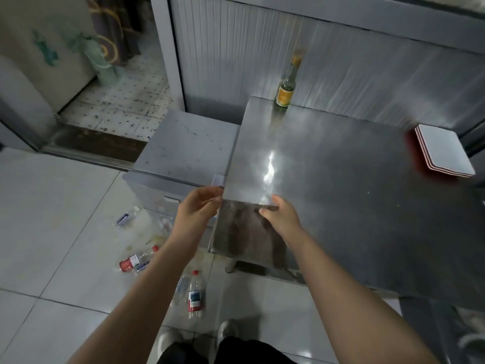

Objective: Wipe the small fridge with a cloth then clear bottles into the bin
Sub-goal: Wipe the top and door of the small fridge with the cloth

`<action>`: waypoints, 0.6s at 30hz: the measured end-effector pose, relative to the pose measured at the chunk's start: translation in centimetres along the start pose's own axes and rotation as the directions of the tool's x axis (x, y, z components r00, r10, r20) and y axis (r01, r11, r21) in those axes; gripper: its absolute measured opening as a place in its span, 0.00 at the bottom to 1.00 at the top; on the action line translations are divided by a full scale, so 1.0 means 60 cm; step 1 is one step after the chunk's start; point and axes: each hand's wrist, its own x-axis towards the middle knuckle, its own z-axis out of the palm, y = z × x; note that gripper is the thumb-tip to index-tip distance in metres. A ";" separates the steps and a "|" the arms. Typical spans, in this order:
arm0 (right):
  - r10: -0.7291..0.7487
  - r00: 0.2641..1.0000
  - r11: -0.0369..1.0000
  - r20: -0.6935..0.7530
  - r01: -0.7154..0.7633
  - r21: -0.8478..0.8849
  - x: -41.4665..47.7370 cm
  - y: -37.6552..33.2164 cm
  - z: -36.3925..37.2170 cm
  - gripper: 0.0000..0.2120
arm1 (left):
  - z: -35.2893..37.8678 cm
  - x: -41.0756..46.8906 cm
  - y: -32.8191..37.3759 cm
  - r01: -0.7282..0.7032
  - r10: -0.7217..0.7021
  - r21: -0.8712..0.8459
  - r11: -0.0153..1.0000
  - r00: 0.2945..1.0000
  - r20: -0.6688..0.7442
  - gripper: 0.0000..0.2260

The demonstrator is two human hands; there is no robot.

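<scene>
I hold a dark grey-brown cloth spread out by its top edge, hanging in front of the near corner of a steel table. My left hand pinches its left corner and my right hand pinches its right corner. The small grey fridge stands just left of the table, its top marked with specks. Several plastic bottles lie on the tiled floor below: one with a red label, one with a red cap, and a clear one. No bin is in view.
A glass bottle with a yellow label stands at the table's far left corner. A stack of white square plates sits at the table's right edge. A doorway with a dirty tiled floor opens behind the fridge. My shoes are near the bottles.
</scene>
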 end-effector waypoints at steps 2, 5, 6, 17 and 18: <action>-0.029 0.999 0.995 0.043 0.033 -0.092 0.004 0.006 0.004 0.29 | 0.000 0.001 -0.005 0.018 -0.018 -0.002 1.000 1.000 -0.016 0.05; -0.091 0.995 0.953 0.030 0.096 -0.288 0.011 0.018 0.018 0.23 | 0.001 0.001 -0.016 0.054 -0.054 -0.012 0.998 0.997 -0.050 0.06; -0.094 0.995 0.943 0.015 0.094 -0.319 0.013 0.019 0.019 0.19 | 0.002 0.002 -0.016 0.061 -0.061 -0.014 0.998 0.997 -0.050 0.06; 0.029 0.989 0.998 0.144 -0.036 0.047 -0.001 -0.015 -0.003 0.09 | 0.008 0.007 -0.015 0.094 -0.094 0.024 0.995 0.995 -0.014 0.08; 0.048 0.974 0.988 0.221 -0.079 0.135 -0.007 -0.022 -0.009 0.08 | 0.009 0.007 -0.017 0.096 -0.095 0.019 0.995 0.995 -0.021 0.08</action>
